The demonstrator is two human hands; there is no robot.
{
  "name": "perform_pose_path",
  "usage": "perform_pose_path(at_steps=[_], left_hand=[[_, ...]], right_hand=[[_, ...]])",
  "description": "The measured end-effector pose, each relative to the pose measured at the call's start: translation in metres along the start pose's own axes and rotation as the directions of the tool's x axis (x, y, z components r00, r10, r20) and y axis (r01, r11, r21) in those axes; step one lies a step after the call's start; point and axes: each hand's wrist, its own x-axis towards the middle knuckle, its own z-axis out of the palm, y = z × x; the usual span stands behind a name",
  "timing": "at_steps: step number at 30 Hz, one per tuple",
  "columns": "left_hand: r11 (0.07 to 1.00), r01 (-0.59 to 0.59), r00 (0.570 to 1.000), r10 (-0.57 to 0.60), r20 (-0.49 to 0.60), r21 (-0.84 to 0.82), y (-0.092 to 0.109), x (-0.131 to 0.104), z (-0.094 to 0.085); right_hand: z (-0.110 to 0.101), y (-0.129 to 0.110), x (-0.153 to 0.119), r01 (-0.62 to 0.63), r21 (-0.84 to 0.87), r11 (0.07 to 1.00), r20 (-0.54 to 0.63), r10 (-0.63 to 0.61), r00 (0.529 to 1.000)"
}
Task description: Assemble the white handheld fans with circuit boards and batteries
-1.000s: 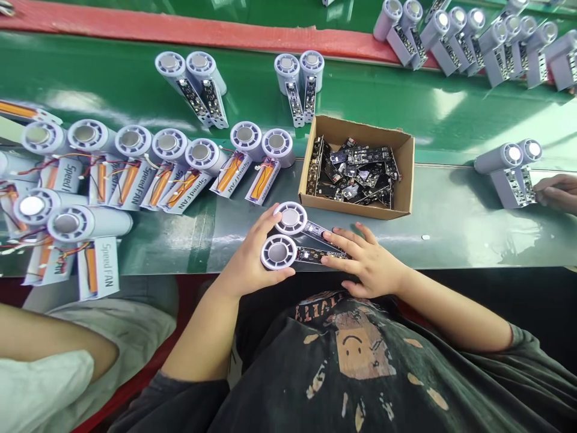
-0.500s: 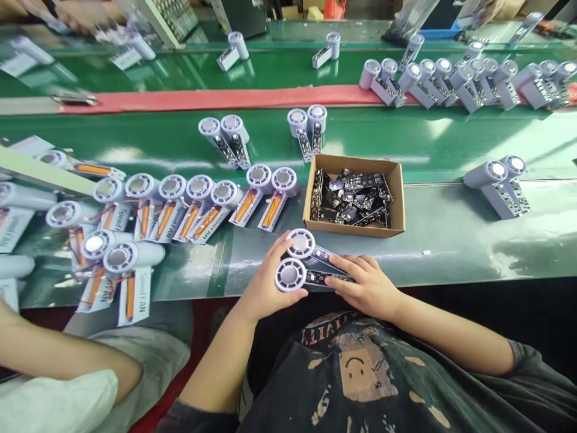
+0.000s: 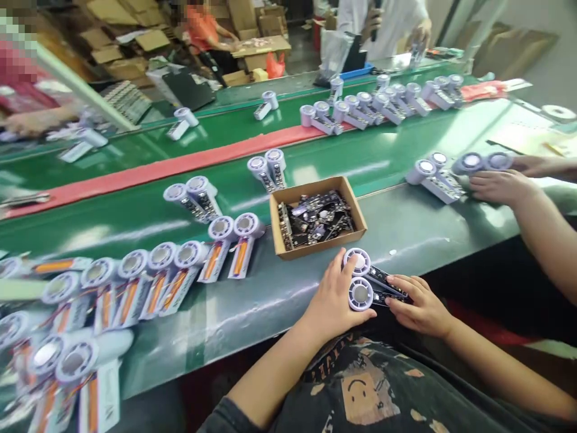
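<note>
Two lilac handheld fans, the upper fan [image 3: 357, 263] and the lower fan [image 3: 361, 294], lie side by side at the bench's front edge. My left hand [image 3: 331, 297] is wrapped round both round heads, with its index finger on the upper one. Bare circuit boards [image 3: 382, 297] show in their narrow handles. The fingers of my right hand [image 3: 421, 307] grip the two handles near their far ends, covering part of the boards. Just beyond my left hand stands a cardboard box [image 3: 318, 245] of loose black circuit boards [image 3: 315, 213].
Several fans with orange batteries [image 3: 241, 255] stand to the left. Fan pairs with exposed boards [image 3: 198, 195] rest on the green belt [image 3: 311, 171]. At the right, a co-worker's hand [image 3: 500, 183] holds two fans beside another pair [image 3: 426, 171]. A red strip [image 3: 216, 150] divides the belts.
The view has swung to the right, bringing a co-worker's hands with two fans into sight. My hands keep their hold on the same two fans.
</note>
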Motion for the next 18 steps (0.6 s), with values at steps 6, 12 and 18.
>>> perform_pose_path(at_steps=[6,12,18], left_hand=[[0.991,-0.125,0.987,0.119,0.107,0.056,0.014,0.053,0.014],[0.950,-0.228,0.973,0.226,0.037,0.213,0.034,0.124,0.019],[0.862,-0.368,0.892,0.433,-0.129,0.348,0.049,0.102,0.001]], right_hand=[[-0.010,0.019,-0.026,-0.101,-0.044,0.994,-0.093,0.097,0.991],[-0.022,0.046,-0.016,-0.281,-0.155,0.947,-0.159,0.257,0.953],[-0.008,0.057,0.036,-0.498,-0.285,0.819,-0.030,0.511,0.859]])
